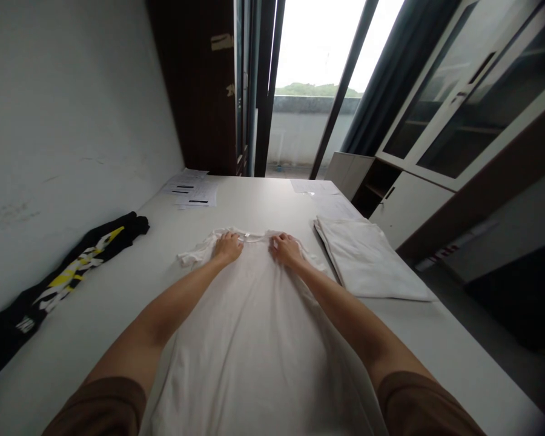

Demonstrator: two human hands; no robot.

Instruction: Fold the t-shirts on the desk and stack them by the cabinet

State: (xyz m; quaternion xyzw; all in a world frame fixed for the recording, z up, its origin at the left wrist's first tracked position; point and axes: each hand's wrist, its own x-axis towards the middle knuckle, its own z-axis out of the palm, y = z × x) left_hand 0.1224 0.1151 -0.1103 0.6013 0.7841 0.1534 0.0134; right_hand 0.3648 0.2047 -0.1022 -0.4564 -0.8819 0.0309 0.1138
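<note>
A white T-shirt [258, 339] lies spread on the table, its collar at the far end and its body running toward me. My left hand [228, 247] rests on the shirt's left shoulder beside the collar, with its fingers stretched out over the cloth. At the other side of the collar, my right hand [286, 248] has its fingers curled and pressed together on the fabric. The left sleeve lies a little crumpled past my left hand. My right arm covers part of the right side, and the near end runs out of view.
Folded white cloth [372, 257] sits at the right on the white table [263, 203], a dark layer showing at its edge. Black clothing with yellow and white print [72, 272] lies along the left wall. Papers [193, 191] lie at the far left; cabinets [436, 145] stand right.
</note>
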